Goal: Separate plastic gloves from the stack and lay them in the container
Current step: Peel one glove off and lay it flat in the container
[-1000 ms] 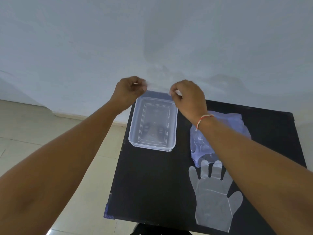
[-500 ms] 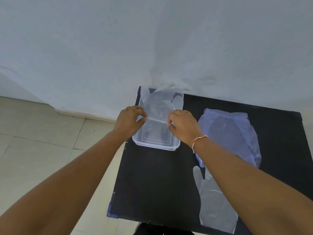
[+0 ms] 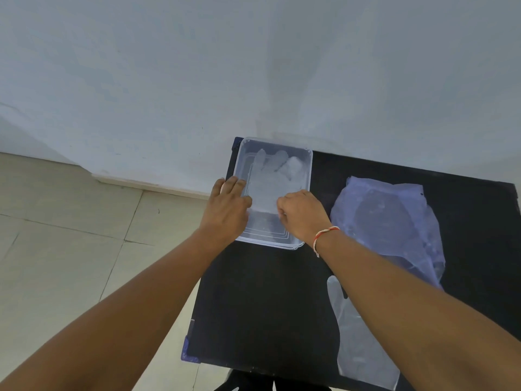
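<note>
A clear plastic glove (image 3: pixel 270 182) lies flat inside the clear rectangular container (image 3: pixel 309 165) at the table's far left, fingers pointing to the wall. My left hand (image 3: pixel 227 210) rests over the container's left rim, fingers stretched, thumb at the glove's cuff corner; any grip there is hidden. My right hand (image 3: pixel 303 214) is curled with its fingertips pinching the cuff's right end. The stack of clear gloves (image 3: pixel 358 351) lies at the near right, partly under my right forearm.
A crumpled bluish plastic bag (image 3: pixel 394 218) lies right of the container on the black table (image 3: pixel 262 300). The table's left edge drops to a tiled floor (image 3: pixel 70 249). A white wall (image 3: pixel 253 66) stands just behind the container.
Both hands have come down from above the container, and the glove, held up by its cuff before, now lies inside the container. My left fingers have straightened.
</note>
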